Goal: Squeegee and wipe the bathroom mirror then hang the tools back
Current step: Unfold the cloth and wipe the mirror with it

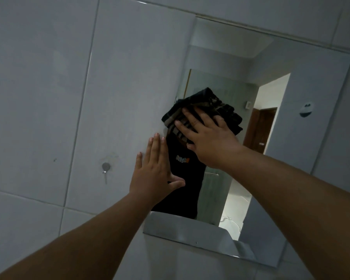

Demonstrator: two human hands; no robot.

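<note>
The frameless bathroom mirror [303,93] hangs on the white tiled wall and fills the right half of the view. My right hand [208,138] presses a dark striped cloth [226,110] flat against the glass near the mirror's left edge, fingers spread over the cloth. My left hand [155,174] lies flat and open, fingers apart, on the wall at the mirror's left edge, just below the cloth, holding nothing. No squeegee is in view.
A small metal wall hook [105,167] sits on the tiles left of the mirror, at about the height of my left hand. The mirror reflects a dark shirt, a doorway and a white basin edge [182,227] at the bottom.
</note>
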